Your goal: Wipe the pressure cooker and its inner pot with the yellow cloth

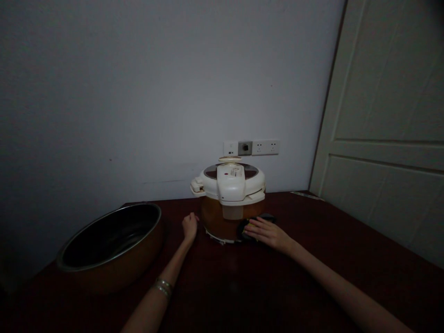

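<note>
The right hand (268,233) lies with its fingers outstretched over a dark item (242,230) with a touch of yellow, at the lower right side of the white-lidded cooker (231,196); whether it grips the item, I cannot tell. The left hand (190,226) is curled into a loose fist just beside the cooker's left side. The cooker stands upright on the dark red surface (222,291), near the wall (138,92). A wide pot (128,267) sits to the left.

V. dim o'all, btm L darkest.
</note>
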`<act>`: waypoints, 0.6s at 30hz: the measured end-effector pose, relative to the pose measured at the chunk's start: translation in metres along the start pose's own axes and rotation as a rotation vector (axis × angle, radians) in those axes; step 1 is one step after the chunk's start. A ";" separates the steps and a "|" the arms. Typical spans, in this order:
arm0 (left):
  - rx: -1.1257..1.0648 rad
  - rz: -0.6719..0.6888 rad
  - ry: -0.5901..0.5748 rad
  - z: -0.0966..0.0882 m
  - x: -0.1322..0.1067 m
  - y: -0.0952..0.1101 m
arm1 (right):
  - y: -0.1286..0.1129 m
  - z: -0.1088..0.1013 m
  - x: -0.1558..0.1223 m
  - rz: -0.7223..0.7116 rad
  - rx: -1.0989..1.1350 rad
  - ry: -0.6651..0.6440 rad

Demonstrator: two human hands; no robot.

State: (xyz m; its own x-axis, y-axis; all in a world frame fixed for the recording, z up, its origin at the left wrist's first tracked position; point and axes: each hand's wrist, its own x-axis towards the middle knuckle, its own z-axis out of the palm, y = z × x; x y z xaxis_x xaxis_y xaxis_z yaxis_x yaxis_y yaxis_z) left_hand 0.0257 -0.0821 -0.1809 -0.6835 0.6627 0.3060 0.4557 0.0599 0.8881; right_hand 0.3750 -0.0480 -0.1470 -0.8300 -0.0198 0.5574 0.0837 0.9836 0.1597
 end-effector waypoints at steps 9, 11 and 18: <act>-0.060 -0.013 0.003 0.000 -0.001 0.003 | 0.010 0.036 0.013 0.967 0.488 0.925; -0.091 -0.018 0.003 -0.001 -0.002 0.004 | 0.027 0.030 0.030 1.141 0.705 1.004; -0.239 -0.051 0.028 -0.002 -0.004 0.010 | 0.048 0.034 0.048 1.258 0.871 1.064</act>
State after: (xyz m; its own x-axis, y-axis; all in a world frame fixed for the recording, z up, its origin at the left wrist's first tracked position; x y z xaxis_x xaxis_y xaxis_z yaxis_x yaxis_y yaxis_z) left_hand 0.0320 -0.0858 -0.1730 -0.7188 0.6426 0.2652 0.2746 -0.0881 0.9575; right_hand 0.3205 0.0039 -0.1399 0.1658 0.9490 0.2681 -0.2587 0.3042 -0.9168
